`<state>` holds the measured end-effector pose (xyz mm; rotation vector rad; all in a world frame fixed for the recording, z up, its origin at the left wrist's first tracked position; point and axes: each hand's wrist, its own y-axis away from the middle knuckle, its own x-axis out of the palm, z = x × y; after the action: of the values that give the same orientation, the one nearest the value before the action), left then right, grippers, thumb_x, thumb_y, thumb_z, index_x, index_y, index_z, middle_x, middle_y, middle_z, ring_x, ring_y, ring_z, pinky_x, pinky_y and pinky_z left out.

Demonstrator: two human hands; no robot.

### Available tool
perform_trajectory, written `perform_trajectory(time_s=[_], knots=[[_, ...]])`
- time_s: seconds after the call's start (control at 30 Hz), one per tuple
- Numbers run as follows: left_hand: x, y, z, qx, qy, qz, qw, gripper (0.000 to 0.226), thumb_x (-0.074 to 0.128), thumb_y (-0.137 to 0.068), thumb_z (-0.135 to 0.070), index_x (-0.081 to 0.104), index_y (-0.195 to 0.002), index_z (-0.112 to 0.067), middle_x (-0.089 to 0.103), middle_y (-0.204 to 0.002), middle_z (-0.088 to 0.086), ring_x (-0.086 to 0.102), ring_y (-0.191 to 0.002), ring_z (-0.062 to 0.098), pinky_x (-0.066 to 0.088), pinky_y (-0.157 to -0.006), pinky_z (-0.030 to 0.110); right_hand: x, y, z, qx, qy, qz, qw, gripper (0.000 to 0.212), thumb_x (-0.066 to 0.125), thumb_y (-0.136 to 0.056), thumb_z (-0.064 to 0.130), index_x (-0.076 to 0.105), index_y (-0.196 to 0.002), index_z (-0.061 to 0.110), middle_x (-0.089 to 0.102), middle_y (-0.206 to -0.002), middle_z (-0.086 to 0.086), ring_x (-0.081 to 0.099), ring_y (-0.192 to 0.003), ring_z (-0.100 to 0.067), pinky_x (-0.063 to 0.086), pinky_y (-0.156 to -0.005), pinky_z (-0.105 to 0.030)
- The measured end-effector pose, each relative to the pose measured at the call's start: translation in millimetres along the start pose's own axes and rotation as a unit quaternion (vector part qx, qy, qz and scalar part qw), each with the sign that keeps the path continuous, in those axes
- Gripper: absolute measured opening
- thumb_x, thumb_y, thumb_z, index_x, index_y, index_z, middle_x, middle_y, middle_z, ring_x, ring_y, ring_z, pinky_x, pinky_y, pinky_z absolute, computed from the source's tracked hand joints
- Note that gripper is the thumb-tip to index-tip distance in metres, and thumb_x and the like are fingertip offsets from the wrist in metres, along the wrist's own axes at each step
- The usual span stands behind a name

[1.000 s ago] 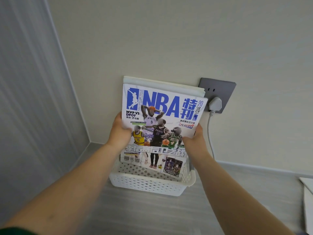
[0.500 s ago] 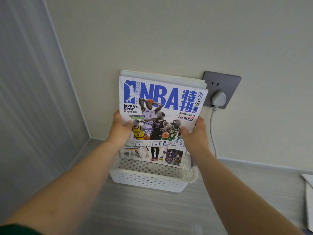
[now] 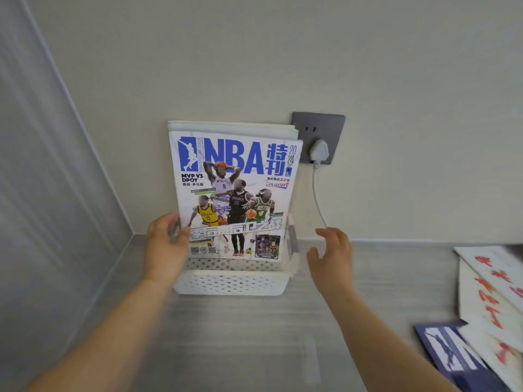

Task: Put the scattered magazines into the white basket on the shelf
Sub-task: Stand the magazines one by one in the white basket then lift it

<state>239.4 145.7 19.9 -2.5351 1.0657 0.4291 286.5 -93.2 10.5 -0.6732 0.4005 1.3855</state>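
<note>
Magazines (image 3: 235, 193) stand in basket (image 3: 232, 284), left fingers (image 3: 181, 236) pinch the front one, right fingers (image 3: 329, 234) loose, empty, pile (image 3: 492, 301) waiting on right

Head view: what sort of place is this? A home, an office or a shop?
Probably a room in a home, at a grey shelf in a wall corner. Signs: a wall socket with a white plug in it, a white basket holding an NBA magazine, and loose magazines lying at the right.
</note>
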Motion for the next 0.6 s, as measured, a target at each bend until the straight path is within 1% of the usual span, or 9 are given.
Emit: perform_trajectory(time_s=[0.07, 0.1, 0.17, 0.23, 0.27, 0.33, 0.47, 0.53, 0.6], knots=[[-3, 30, -7, 0.014, 0.002, 0.017, 1.000, 0.023, 0.048, -0.087, -0.010, 0.056, -0.109, -0.006, 0.058, -0.115, 0.010, 0.052, -0.100, 0.020, 0.038, -0.087, 0.030, -19, 27, -19, 0.016, 0.004, -0.009, 1.000, 0.035, 0.054, -0.079, -0.001, 0.056, -0.114, 0.005, 0.043, -0.133, -0.015, 0.036, -0.124, -0.030, 0.027, -0.101, -0.029], [-2, 48, -14, 0.016, 0.008, 0.043, 0.999, 0.021, 0.048, -0.088, -0.011, 0.058, -0.105, -0.006, 0.060, -0.106, 0.007, 0.053, -0.095, 0.019, 0.037, -0.083, 0.028, -28, 39, -28, 0.023, 0.006, -0.010, 1.000, 0.033, 0.054, -0.079, -0.001, 0.057, -0.112, 0.004, 0.044, -0.132, -0.015, 0.036, -0.124, -0.030, 0.026, -0.099, -0.027], [6, 88, -29, 0.022, 0.021, 0.119, 0.992, 0.014, 0.048, -0.088, -0.012, 0.062, -0.090, -0.011, 0.064, -0.085, 0.000, 0.054, -0.080, 0.014, 0.037, -0.071, 0.020, -49, 60, -45, 0.033, 0.016, -0.004, 0.999, 0.031, 0.055, -0.078, -0.002, 0.060, -0.108, 0.003, 0.046, -0.131, -0.017, 0.038, -0.122, -0.032, 0.026, -0.097, -0.025], [20, 130, -43, 0.036, 0.022, 0.196, 0.980, 0.023, 0.049, -0.087, -0.010, 0.057, -0.069, -0.022, 0.060, -0.069, -0.008, 0.054, -0.069, 0.006, 0.036, -0.061, 0.007, -74, 78, -64, 0.048, 0.043, -0.006, 0.998, 0.030, 0.056, -0.078, 0.000, 0.060, -0.108, 0.003, 0.047, -0.131, -0.017, 0.040, -0.121, -0.033, 0.027, -0.097, -0.028], [28, 150, -48, 0.042, 0.022, 0.225, 0.973, 0.029, 0.050, -0.087, -0.009, 0.054, -0.064, -0.026, 0.059, -0.065, -0.009, 0.054, -0.066, 0.003, 0.036, -0.058, 0.003, -88, 86, -75, 0.058, 0.067, -0.007, 0.996, 0.030, 0.056, -0.079, 0.003, 0.060, -0.109, 0.004, 0.047, -0.132, -0.016, 0.040, -0.121, -0.033, 0.027, -0.098, -0.030], [44, 186, -54, 0.042, 0.030, 0.277, 0.960, 0.034, 0.051, -0.086, -0.006, 0.054, -0.061, -0.029, 0.059, -0.061, -0.009, 0.055, -0.063, 0.002, 0.037, -0.057, 0.000, -119, 103, -100, 0.080, 0.120, -0.014, 0.989, 0.032, 0.054, -0.081, 0.008, 0.058, -0.112, 0.008, 0.048, -0.132, -0.013, 0.040, -0.122, -0.032, 0.027, -0.100, -0.033], [72, 248, -60, 0.058, 0.011, 0.381, 0.923, 0.038, 0.052, -0.085, -0.004, 0.053, -0.054, -0.026, 0.057, -0.051, -0.006, 0.055, -0.053, -0.004, 0.037, -0.057, 0.003, -189, 140, -160, 0.160, 0.203, -0.047, 0.965, 0.035, 0.049, -0.084, 0.014, 0.052, -0.119, 0.010, 0.046, -0.134, -0.012, 0.036, -0.124, -0.030, 0.028, -0.102, -0.036], [84, 274, -66, 0.056, 0.003, 0.423, 0.905, 0.038, 0.051, -0.086, -0.005, 0.053, -0.054, -0.025, 0.057, -0.054, -0.005, 0.054, -0.053, -0.007, 0.037, -0.058, 0.003, -221, 160, -189, 0.211, 0.234, -0.071, 0.946, 0.038, 0.049, -0.086, 0.021, 0.049, -0.122, 0.010, 0.045, -0.136, -0.013, 0.035, -0.126, -0.031, 0.027, -0.105, -0.039], [97, 299, -72, 0.048, 0.008, 0.449, 0.892, 0.034, 0.049, -0.088, -0.009, 0.053, -0.059, -0.026, 0.060, -0.058, -0.007, 0.055, -0.055, -0.007, 0.037, -0.060, 0.002, -245, 185, -217, 0.264, 0.276, -0.075, 0.921, 0.046, 0.045, -0.089, 0.033, 0.039, -0.130, 0.012, 0.034, -0.145, -0.013, 0.027, -0.134, -0.031, 0.021, -0.111, -0.042]])
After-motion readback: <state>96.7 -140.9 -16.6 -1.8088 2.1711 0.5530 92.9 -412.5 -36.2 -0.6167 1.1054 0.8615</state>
